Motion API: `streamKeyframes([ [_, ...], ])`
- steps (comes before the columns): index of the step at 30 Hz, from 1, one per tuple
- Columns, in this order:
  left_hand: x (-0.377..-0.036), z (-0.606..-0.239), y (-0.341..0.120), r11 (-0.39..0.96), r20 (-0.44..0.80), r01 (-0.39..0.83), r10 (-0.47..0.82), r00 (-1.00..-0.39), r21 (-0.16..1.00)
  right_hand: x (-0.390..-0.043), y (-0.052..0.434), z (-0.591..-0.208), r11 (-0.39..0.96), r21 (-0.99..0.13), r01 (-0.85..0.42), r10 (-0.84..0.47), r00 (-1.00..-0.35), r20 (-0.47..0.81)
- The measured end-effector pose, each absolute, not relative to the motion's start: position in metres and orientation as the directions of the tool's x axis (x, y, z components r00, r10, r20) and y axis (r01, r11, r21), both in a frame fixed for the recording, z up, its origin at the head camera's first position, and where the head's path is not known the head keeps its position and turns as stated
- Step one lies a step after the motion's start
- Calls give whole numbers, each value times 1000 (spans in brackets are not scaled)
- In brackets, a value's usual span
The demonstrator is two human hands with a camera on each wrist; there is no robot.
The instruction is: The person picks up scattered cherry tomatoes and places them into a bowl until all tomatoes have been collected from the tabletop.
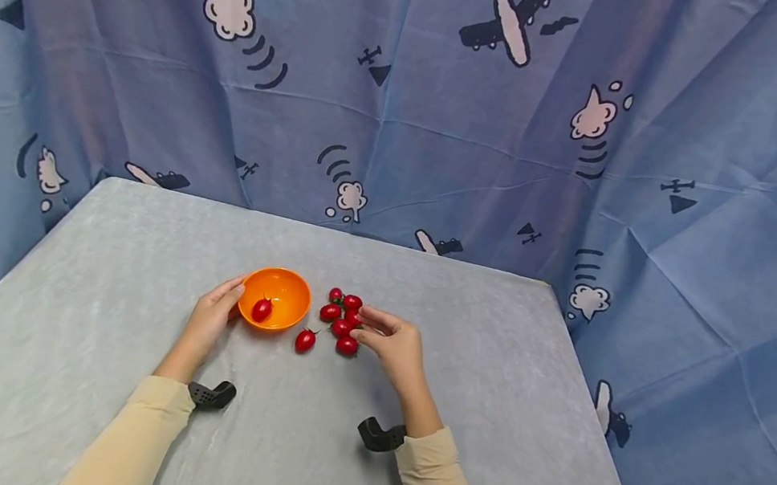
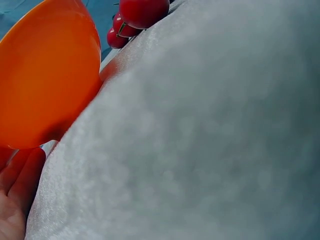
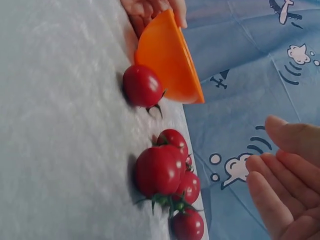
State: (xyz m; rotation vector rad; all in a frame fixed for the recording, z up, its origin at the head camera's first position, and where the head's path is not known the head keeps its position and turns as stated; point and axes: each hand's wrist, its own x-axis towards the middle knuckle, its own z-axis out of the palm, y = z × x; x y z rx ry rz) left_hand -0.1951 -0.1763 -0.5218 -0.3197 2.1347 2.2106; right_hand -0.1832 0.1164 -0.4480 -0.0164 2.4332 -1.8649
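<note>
The left hand (image 1: 210,320) rests on the table beside the bowl (image 1: 276,298), its fingers laid against the bowl's outer wall and its thumb at the rim. The hold looks like bracing more than gripping: the fingers lie fairly straight along the side, which would keep so light a bowl from sliding. In the right wrist view the fingertips show over the far edge of the bowl (image 3: 167,60), and in the left wrist view only the heel of that hand (image 2: 15,197) and the bowl's orange underside (image 2: 45,75) are clear.

The right hand (image 1: 396,346) sits at the edge of the tomato cluster (image 1: 343,318), fingers bent toward it. In the right wrist view its fingers (image 3: 280,190) are spread and apart from the fruit, with nothing between them, so it is closing on the pile but not pinching a tomato.

One tomato (image 1: 261,309) already lies inside the bowl. Another, the stray tomato (image 1: 305,340), lies alone on the table between the bowl and the cluster, just beside the bowl's base. The rest are bunched close together, touching, with green stems on several.

The bowl stands near the pile, probably so each carry is short. The grey table (image 1: 103,256) is backed by a blue curtain (image 1: 447,120) printed with planes and clouds.
</note>
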Motion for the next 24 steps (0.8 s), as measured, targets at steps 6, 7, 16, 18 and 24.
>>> streamKeyframes([
  [6, -196, -525, -176, -43, -184, -181, -104, -977, 983, -184, 122, -453, 276, -959, 55, -53, -996, -72],
  [7, -196, -524, -177, -46, -194, -190, -93, -977, 981, -184, 123, -454, 283, -957, 58, -52, -996, -75],
  [16, -195, -522, -178, -37, -192, -190, -88, -977, 981, -185, 127, -463, 319, -945, 73, -43, -995, -91],
  [18, -194, -522, -178, -38, -188, -186, -86, -978, 982, -186, 128, -465, 316, -946, 75, -46, -994, -95],
  [24, -194, -520, -177, -46, -181, -178, -88, -980, 983, -189, 133, -477, 313, -946, 84, -27, -995, -97],
])
